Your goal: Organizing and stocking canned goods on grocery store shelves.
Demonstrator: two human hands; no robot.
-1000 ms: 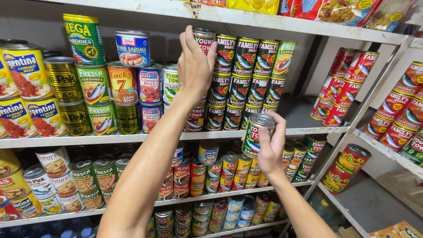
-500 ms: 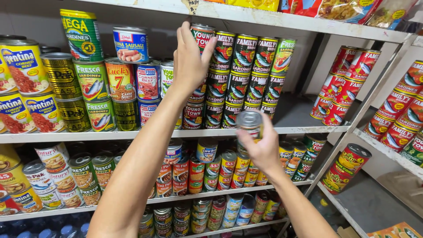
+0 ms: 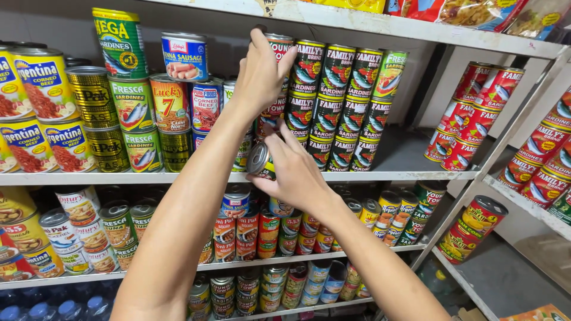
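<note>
My left hand (image 3: 260, 74) reaches up to the upper shelf, fingers and thumb wrapped around the top can (image 3: 281, 44) of a stack of dark sardine cans. Just below it, my right hand (image 3: 295, 173) holds a small can (image 3: 260, 160) tipped on its side, its silver lid facing left. That can hovers just above the front edge of the white shelf board (image 3: 386, 176), in front of the lower part of the same stack. Tall stacks of dark green-labelled cans (image 3: 339, 107) stand right beside it.
Yellow corned beef cans (image 3: 35, 113) and mixed sardine and sausage cans (image 3: 148, 101) fill the left of the shelf. Red cans (image 3: 476, 113) lean on slanted racks at the right. Lower shelves hold more small cans (image 3: 250, 232), with water bottles (image 3: 35, 309) at the bottom left.
My right hand has carried the can up and to the left, from the shelf's right side to just under my left hand, and tipped it sideways. My left hand stayed on the stack.
</note>
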